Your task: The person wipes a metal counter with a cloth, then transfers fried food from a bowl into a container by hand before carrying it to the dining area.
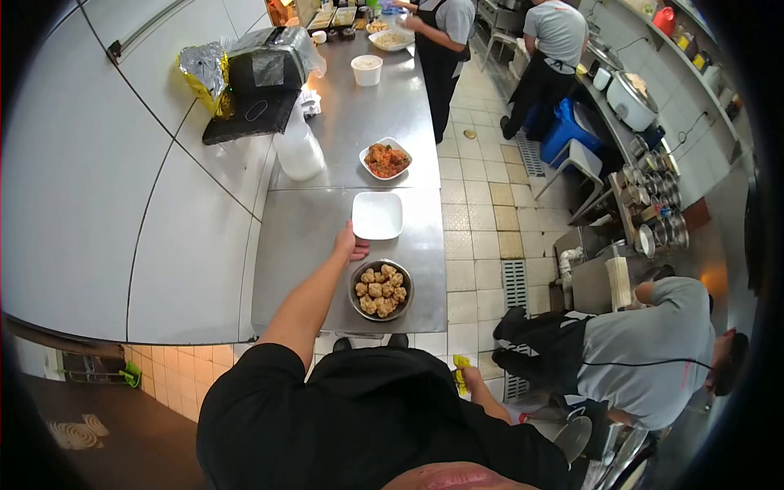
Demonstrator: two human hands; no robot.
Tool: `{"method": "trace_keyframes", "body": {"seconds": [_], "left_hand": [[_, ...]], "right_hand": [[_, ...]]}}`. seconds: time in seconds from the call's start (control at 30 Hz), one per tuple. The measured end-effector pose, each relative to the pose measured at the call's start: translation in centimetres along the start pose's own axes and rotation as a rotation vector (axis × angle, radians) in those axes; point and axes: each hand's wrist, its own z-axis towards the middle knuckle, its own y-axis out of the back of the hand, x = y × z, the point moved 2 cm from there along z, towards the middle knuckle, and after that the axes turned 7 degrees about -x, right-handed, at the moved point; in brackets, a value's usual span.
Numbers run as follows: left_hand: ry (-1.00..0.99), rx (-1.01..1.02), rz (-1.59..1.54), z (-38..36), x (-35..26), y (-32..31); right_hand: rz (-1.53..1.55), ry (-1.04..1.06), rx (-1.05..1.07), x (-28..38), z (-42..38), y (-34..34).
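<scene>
My left hand [353,245] is at the near left corner of a white square bowl [377,216], thumb along its side and fingers by its near edge. Nothing lies in this bowl. Just nearer to me stands a round metal bowl [355,300] full of browned, lumpy fried pieces [380,290]. Beyond the white bowl, a second white bowl [365,163] holds chunks in red sauce [386,161]. Down at my right side, my right hand [472,379] is closed on a small yellow object with dark marks [462,371], whose kind I cannot make out.
A steel counter [327,208] runs ahead, bearing a white plastic jug [300,155] and a white tub [367,72]. A wrapped machine [265,65] sits at the left wall. One person [645,347] bends at the right; two others work farther off. A stool [577,155] stands across the aisle.
</scene>
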Motion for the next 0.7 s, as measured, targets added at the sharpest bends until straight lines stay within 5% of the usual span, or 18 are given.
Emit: {"method": "trace_keyframes", "body": {"seconds": [0.27,0.4,0.47,0.5,0.57,0.63,0.7], "left_hand": [[0.055,0.054,-0.194,-3.6,3.3,8.0],[-0.038,-0.047,-0.305,-4.4,3.5,9.9],[-0.085,-0.087,-0.401,-3.5,3.4,9.7],[-0.163,-0.129,-0.399,-2.3,3.5,10.0],[-0.346,-0.130,-0.407,-3.9,1.2,9.0],[-0.539,-0.132,-0.290,-3.7,-0.8,9.0],[-0.632,-0.064,-0.278,-8.4,-3.5,6.6]], "right_hand": [[0.045,0.091,-0.238,-1.7,-8.4,-2.2],[0.269,0.170,-0.308,-6.9,-12.2,-5.1],[0.064,0.213,-0.474,-13.4,-8.9,-5.6],[-0.083,0.136,-0.559,-14.9,-10.7,-6.4],[0.160,0.077,-0.695,-13.2,-22.5,-11.0],[0.088,-0.023,-0.890,-23.5,-20.5,-14.2],[0.251,-0.142,-0.912,-27.4,-28.8,-17.1]]}}
